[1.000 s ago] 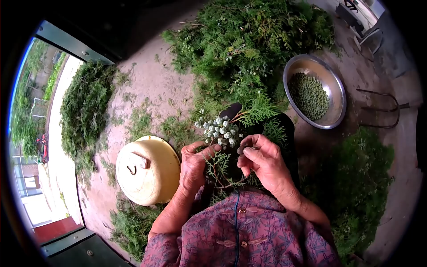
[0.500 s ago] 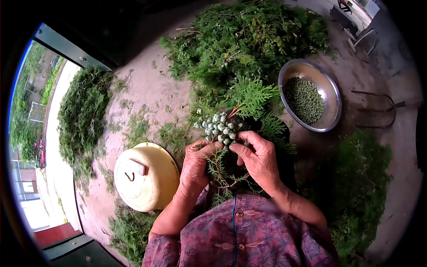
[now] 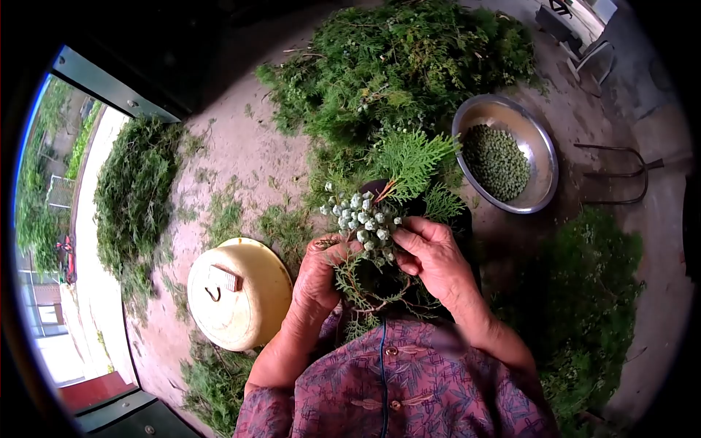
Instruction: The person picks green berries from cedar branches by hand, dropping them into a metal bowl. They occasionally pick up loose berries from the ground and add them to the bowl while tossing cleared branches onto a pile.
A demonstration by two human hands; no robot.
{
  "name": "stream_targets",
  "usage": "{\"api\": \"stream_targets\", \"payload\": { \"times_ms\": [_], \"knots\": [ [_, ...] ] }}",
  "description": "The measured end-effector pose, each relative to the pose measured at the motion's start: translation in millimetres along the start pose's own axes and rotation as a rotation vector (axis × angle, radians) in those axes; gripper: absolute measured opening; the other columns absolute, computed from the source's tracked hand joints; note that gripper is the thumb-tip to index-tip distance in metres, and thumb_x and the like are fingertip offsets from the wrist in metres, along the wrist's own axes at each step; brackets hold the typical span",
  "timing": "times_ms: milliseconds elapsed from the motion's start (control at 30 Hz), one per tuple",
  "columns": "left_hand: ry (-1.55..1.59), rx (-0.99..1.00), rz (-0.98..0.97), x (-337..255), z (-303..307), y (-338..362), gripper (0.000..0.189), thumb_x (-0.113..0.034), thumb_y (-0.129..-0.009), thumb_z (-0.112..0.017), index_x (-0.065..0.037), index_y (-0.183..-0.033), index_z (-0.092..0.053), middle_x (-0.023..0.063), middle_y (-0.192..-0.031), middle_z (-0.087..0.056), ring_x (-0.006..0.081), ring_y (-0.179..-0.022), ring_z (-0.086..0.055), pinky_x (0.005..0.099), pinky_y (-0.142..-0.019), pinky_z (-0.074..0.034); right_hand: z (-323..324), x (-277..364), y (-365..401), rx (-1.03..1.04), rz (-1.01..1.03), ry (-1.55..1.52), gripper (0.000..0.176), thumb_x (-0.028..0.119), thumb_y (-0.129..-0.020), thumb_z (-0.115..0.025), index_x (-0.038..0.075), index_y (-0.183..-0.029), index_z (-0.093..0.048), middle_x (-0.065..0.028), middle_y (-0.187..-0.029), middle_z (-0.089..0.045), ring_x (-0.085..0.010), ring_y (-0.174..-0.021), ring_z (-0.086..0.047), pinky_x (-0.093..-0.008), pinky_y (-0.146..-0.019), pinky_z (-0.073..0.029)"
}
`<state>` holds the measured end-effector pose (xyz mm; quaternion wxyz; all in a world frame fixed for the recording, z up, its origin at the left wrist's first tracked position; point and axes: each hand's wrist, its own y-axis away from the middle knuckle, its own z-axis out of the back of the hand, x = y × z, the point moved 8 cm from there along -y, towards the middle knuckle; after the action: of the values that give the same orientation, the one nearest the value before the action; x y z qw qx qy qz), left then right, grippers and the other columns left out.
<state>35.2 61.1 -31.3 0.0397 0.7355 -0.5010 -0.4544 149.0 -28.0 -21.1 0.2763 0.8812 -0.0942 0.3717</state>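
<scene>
A leafy arborvitae branch [image 3: 415, 166] with a dense cluster of pale blue-green cones [image 3: 361, 217] is in front of my chest. My left hand [image 3: 320, 276] is closed round the branch at the lower left of the cluster. At the cluster's right edge, the thumb and fingers of my right hand [image 3: 437, 257] are pinched together on a cone, mostly hidden by the fingertips. Scaly green twigs [image 3: 358, 281] hang below the cones between my hands. To the right, a steel bowl [image 3: 544, 171] holds many loose green cones [image 3: 496, 162].
A large heap of cut branches [image 3: 409, 66] lies ahead. More greenery [image 3: 139, 190] is piled by the doorway at left, and another pile [image 3: 577, 306] lies at right. An upturned cream basin [image 3: 244, 310] with a small block on it sits at left. A fork-like metal tool [image 3: 621, 174] lies beyond the bowl.
My right hand has shifted slightly right and its fingers have moved to the cluster's right edge. The left hand keeps its hold on the branch. The view has shifted slightly.
</scene>
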Motion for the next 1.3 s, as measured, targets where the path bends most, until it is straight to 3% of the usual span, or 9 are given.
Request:
{"api": "stream_targets", "payload": {
  "times_ms": [200, 333, 433, 533, 567, 800, 1067, 1200, 1300],
  "knots": [
    [0.022, -0.013, 0.043, 6, -2, -5, 0.015, -0.004, -0.073, -0.062, 0.0, -0.087, -0.063, 0.0058, -0.08, -0.064, 0.0157, -0.069, -0.061, 0.0295, -0.065, -0.051, -4, -6, 0, 0.186, -0.047, 0.068, 0.012, 0.012, -0.084, -0.061, 0.001, -0.091, -0.063, 0.0035, -0.069, -0.052, -0.0022, -0.053, -0.042, -0.0165, -0.042, -0.03],
    [-0.011, -0.019, 0.068, 9, -4, -6, 0.018, -0.004, -0.073, -0.063, 0.0, -0.091, -0.063, 0.0061, -0.08, -0.064, 0.0161, -0.069, -0.061, 0.0309, -0.065, -0.051, 3, -12, -3, 0.096, -0.074, 0.145, 0.012, 0.012, -0.085, -0.061, 0.001, -0.089, -0.062, 0.0039, -0.067, -0.051, -0.0024, -0.052, -0.044, -0.0157, -0.043, -0.033],
    [-0.044, -0.032, 0.014, 9, -2, -7, 0.018, -0.004, -0.073, -0.063, 0.0, -0.091, -0.062, 0.0063, -0.08, -0.064, 0.0164, -0.07, -0.061, 0.0312, -0.065, -0.052, 5, 0, 1, -0.016, 0.107, 0.372, 0.012, 0.012, -0.085, -0.06, 0.001, -0.091, -0.061, 0.0039, -0.068, -0.052, -0.003, -0.054, -0.046, -0.0153, -0.044, -0.034],
    [0.041, -0.025, 0.033, 9, 1, -6, 0.018, -0.004, -0.073, -0.064, 0.0, -0.091, -0.062, 0.0069, -0.081, -0.065, 0.0168, -0.07, -0.062, 0.0312, -0.065, -0.053, 18, -2, 0, -0.074, 0.069, 0.136, 0.015, 0.01, -0.084, -0.06, 0.002, -0.097, -0.06, 0.0012, -0.075, -0.056, -0.004, -0.056, -0.049, -0.0159, -0.044, -0.035],
    [0.026, -0.034, 0.039, 10, 3, -7, 0.018, -0.004, -0.073, -0.064, 0.0, -0.09, -0.062, 0.0076, -0.083, -0.065, 0.0171, -0.07, -0.063, 0.0312, -0.065, -0.053, 18, -3, -2, 0.003, 0.036, 0.044, 0.02, 0.011, -0.084, -0.06, 0.002, -0.101, -0.058, -0.0006, -0.079, -0.058, -0.005, -0.059, -0.05, -0.0167, -0.046, -0.036],
    [0.004, 0.054, 0.1, 15, -2, -9, 0.018, -0.002, -0.073, -0.064, 0.001, -0.091, -0.063, 0.0083, -0.083, -0.066, 0.0172, -0.071, -0.063, 0.031, -0.066, -0.053, 3, -11, -3, 0.103, -0.05, 0.084, 0.019, 0.018, -0.086, -0.058, 0.003, -0.098, -0.061, 0.0006, -0.079, -0.059, -0.0065, -0.06, -0.046, -0.0196, -0.051, -0.037],
    [-0.039, 0.036, 0.082, 15, -8, -8, 0.016, -0.002, -0.074, -0.065, 0.001, -0.089, -0.063, 0.0079, -0.082, -0.066, 0.0162, -0.07, -0.062, 0.03, -0.066, -0.052, 8, -15, -1, 0.079, 0.015, 0.108, 0.014, 0.008, -0.083, -0.061, 0.002, -0.096, -0.061, 0.001, -0.077, -0.058, -0.0042, -0.06, -0.046, -0.0178, -0.047, -0.036],
    [0.001, 0.004, 0.057, 13, -8, -5, 0.013, -0.002, -0.074, -0.064, 0.0, -0.087, -0.063, 0.0068, -0.081, -0.065, 0.0151, -0.069, -0.061, 0.0296, -0.064, -0.051, 31, -14, 0, 0.01, -0.018, -0.258, 0.008, 0.005, -0.084, -0.057, 0.002, -0.091, -0.057, -0.0019, -0.08, -0.056, -0.0079, -0.062, -0.05, -0.0197, -0.05, -0.038],
    [-0.036, -0.058, 0.008, 11, -10, -4, 0.009, -0.003, -0.076, -0.064, -0.001, -0.085, -0.063, 0.0046, -0.078, -0.064, 0.0133, -0.068, -0.06, 0.0276, -0.063, -0.05, 27, 0, 6, 0.051, 0.011, -0.342, 0.008, 0.006, -0.084, -0.057, 0.002, -0.091, -0.057, -0.0019, -0.078, -0.056, -0.0077, -0.062, -0.051, -0.0193, -0.049, -0.038]
  ]
}}
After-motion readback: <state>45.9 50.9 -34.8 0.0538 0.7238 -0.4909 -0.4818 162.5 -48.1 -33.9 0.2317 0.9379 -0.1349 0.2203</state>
